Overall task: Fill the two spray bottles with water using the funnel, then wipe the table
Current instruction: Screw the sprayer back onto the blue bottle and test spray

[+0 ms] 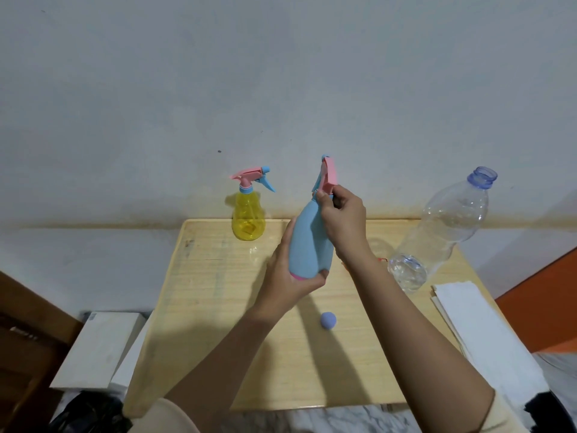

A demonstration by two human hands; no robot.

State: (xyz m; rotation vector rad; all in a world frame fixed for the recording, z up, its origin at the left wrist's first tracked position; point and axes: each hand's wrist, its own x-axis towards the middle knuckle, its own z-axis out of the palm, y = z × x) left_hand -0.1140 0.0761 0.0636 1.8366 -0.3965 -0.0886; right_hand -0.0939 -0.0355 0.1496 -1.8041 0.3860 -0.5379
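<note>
Right, I clamp my left hand (285, 276) round the blue spray bottle (307, 242) to steady it while my right hand (342, 218) pinches its pink spray head (329, 176) to twist.

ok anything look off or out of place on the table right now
The big clear water bottle stands uncapped, and its blue cap lies loose mid-table near the front. A few small clear patches near the yellow spray bottle may be water drops, hard to tell. Nothing else stands out.
</note>
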